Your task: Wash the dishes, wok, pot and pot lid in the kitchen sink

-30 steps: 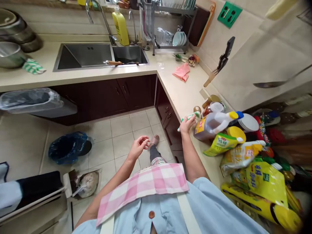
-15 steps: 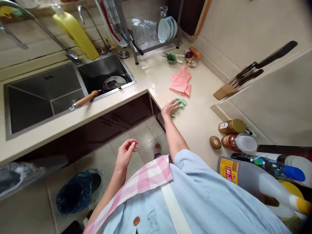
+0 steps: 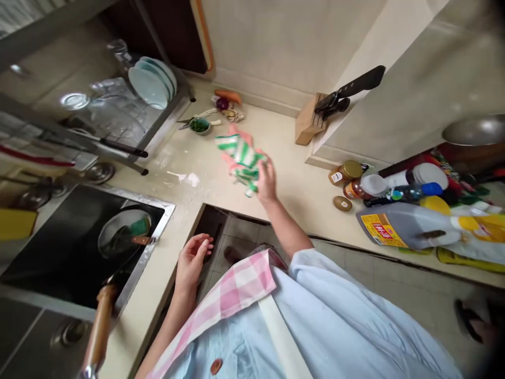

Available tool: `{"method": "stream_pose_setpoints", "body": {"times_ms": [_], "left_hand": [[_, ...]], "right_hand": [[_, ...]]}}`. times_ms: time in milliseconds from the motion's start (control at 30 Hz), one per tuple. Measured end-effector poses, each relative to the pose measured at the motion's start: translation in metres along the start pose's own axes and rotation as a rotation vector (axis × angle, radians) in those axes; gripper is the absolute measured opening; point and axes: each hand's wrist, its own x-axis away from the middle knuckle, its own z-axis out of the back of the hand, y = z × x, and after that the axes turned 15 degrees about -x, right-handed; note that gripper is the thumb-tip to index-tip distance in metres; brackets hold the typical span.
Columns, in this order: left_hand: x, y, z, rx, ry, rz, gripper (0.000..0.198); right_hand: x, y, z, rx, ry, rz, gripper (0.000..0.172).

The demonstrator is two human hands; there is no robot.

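A green-and-white striped cloth (image 3: 240, 157) is being kept bunched on top of a pink cloth (image 3: 235, 130), on the pale stone desk (image 3: 284, 152), between a dish rack (image 3: 165, 102) and a wooden knife block (image 3: 306, 120). It is judged to be light, soft and limp, so it is expected to be folding wherever it is touched, and a hold is best being taken at a thick fold rather than at a thin hem. Its folds are being lifted into ridges, with the stripes running unevenly across them. The right grip (image 3: 267, 181) is being laid against its near side; whether it is clenched on the cloth cannot be told. The left grip (image 3: 192, 261) is being held released, its fingers loosely curled, near the desk's edge beside a steel sink (image 3: 160, 206), with nothing seen in it.
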Motion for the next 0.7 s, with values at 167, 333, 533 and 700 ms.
{"method": "stream_pose_setpoints", "body": {"times_ms": [167, 333, 533, 700], "left_hand": [[-0.086, 0.042, -0.008, -0.147, -0.225, -0.314, 0.058], [-0.166, 0.086, -0.058, -0.58, -0.113, -0.714, 0.1], [-0.232, 0.144, -0.13, -1.152, -0.204, -0.631, 0.122], [-0.264, 0.157, -0.172, -1.187, -0.322, -0.594, 0.096]], "right_hand": [[0.031, -0.056, 0.164, 0.607, 0.309, 0.262, 0.044], [0.017, 0.01, 0.246, 1.137, 0.282, -0.084, 0.048], [-0.015, 0.064, 0.228, 1.233, 0.354, -0.154, 0.05], [-0.038, 0.076, 0.141, 1.15, -0.073, -0.098, 0.047]]}}
